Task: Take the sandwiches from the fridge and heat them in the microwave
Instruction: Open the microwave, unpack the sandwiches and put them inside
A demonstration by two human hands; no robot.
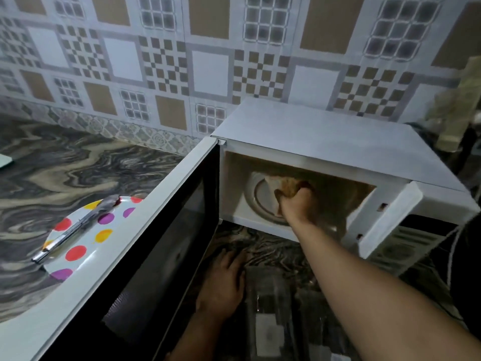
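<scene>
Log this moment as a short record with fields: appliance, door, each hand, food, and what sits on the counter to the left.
appliance: white microwave on a marbled counter
door: microwave door swung wide open
right hand: right hand inside the cavity, gripping a sandwich over the glass turntable
left hand: left hand resting flat on the counter in front of the microwave
near left hand: clear plastic container, contents unclear
counter left: polka-dot plate with metal tongs lying across it
</scene>
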